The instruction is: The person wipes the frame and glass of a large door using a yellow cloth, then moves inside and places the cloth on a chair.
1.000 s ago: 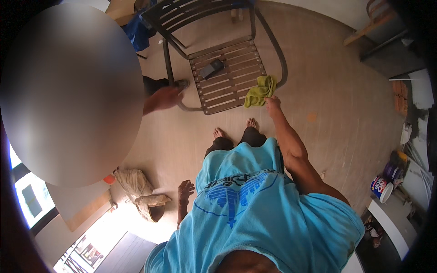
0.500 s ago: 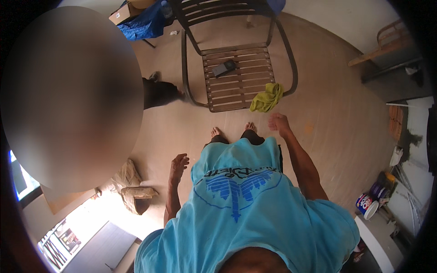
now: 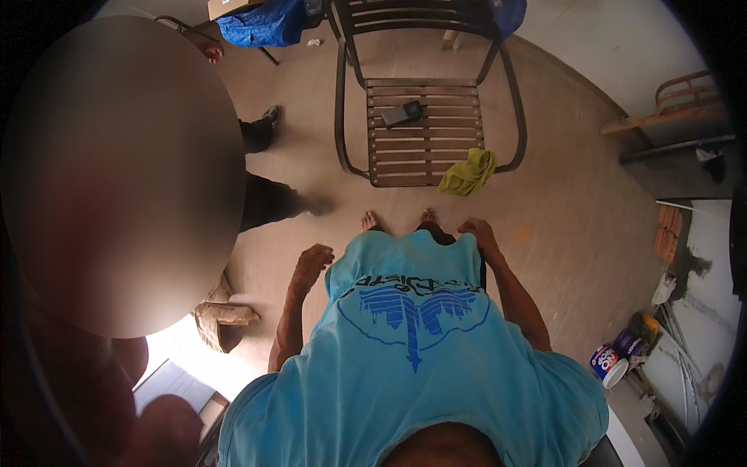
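Note:
My left hand [image 3: 316,258] hangs beside the left edge of my blue sleeveless shirt [image 3: 412,265], its fingers loosely bent and nothing seen in them. My right hand [image 3: 478,231] is by the shirt's right hem, next to my dark shorts [image 3: 438,233]; its fingers are slightly bent and appear to hold nothing. In front of my bare feet stands a dark metal chair with a brown slatted seat [image 3: 424,167]. A black and grey handheld device [image 3: 402,115] lies on the slats. A crumpled yellow-green cloth [image 3: 468,173] hangs over the seat's near right corner, ahead of my right hand.
Another person's dark-clad leg [image 3: 267,201] is close on the left. A blue cover [image 3: 264,27] and cardboard box are at the far left. At right are a wooden shelf [image 3: 654,118], stacked bricks [image 3: 668,232] and paint buckets [image 3: 607,366]. A brown bag [image 3: 222,323] lies at lower left.
My right hand has drawn back from near the cloth to my shirt's hem. My left hand has risen slightly. The chair sits further right in view, and the other person's legs have shifted.

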`<act>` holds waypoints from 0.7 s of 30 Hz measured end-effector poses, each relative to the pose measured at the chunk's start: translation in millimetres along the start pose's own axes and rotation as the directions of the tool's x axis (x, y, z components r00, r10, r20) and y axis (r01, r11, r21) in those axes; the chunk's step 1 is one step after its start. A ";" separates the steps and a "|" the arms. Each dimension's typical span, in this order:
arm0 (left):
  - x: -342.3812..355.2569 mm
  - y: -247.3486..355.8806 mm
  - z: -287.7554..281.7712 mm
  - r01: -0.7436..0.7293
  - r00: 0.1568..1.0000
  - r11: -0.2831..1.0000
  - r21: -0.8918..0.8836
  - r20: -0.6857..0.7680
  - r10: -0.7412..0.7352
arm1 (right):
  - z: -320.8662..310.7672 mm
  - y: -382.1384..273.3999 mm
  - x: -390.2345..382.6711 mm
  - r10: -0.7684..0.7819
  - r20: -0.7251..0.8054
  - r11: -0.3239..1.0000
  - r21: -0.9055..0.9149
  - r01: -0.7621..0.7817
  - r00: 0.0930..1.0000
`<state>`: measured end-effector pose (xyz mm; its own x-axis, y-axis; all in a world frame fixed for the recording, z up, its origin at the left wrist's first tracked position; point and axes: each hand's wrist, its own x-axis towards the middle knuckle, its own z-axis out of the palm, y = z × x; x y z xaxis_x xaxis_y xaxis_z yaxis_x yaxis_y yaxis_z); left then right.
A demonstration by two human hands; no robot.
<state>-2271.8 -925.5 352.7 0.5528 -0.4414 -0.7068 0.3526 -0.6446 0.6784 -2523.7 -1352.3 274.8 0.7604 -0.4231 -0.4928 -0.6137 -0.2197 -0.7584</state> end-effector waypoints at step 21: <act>-66.0 143.6 12.0 -0.243 0.960 0.969 -0.031 0.136 0.245 | -38.2 -216.1 -36.7 -0.408 0.126 0.900 0.225 0.374 0.904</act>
<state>-2266.7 -996.5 494.4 0.5145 -0.6667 -0.5393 0.2308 -0.4980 0.8359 -2427.1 -1322.8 473.1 0.9647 -0.1823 -0.1902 -0.2197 -0.1581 -0.9627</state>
